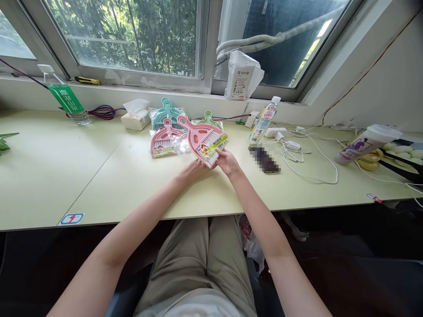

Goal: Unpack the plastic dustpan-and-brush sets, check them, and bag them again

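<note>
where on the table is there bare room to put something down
Widest: the left stretch between the green leaves and left forearm, in front of the green-labelled bottle. A smaller patch lies between the phone and the table's front edge. Crowded: around the dustpan-and-brush sets and among the white plugs.

A green-labelled bottle, tissue pack and white power strip occupy the table.

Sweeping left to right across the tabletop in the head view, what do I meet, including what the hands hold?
Green leaves, green-labelled bottle, tissue pack, held pink dustpan-and-brush set, pale-labelled bottle, lidded cup.
</note>
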{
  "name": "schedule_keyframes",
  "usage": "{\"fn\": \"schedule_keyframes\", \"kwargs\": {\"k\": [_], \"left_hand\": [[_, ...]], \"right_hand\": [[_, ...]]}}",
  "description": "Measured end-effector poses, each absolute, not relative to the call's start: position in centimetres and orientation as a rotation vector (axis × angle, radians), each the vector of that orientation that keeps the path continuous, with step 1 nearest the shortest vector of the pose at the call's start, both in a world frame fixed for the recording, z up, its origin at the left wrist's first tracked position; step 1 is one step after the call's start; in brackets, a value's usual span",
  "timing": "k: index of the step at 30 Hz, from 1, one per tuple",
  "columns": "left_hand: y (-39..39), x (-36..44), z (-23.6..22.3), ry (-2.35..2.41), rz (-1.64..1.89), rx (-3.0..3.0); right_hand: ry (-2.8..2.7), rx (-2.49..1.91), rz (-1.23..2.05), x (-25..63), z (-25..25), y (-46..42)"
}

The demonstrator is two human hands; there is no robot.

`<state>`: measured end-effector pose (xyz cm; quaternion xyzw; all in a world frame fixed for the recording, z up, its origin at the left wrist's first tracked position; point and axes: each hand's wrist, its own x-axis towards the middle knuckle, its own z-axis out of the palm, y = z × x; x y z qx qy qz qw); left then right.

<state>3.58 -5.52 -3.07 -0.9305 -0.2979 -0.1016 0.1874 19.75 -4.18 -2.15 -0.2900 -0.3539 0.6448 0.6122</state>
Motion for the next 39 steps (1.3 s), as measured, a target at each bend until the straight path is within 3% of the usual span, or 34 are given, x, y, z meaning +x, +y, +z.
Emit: {"fn": "schedule_keyframes", "kwargs": {"k": [12, 25, 32, 39], "left_hand": [[-5.9, 3.8, -2.9, -0.576, -0.395, -2.766], [-6.9, 4.1, -2.7, -0.947, -0.409, -2.478], [-8.3, 4.4, -2.4, -0.467, -0.444, -2.721], [-8.0, 3.9, -2.4, -0.360, -0.621, -2.859]], "right_hand": [[-0.745, -0.659, 1.280, 19.3, -2.2, -4.3], [-0.464, -0.686, 1.065, 21.5, -3.1, -2.7], [-0.381, -0.732, 0.954, 24.3, -3.6, -1.3], [-0.243, -0.695, 0.936, 26.3, -3.6, -1.1]]}}
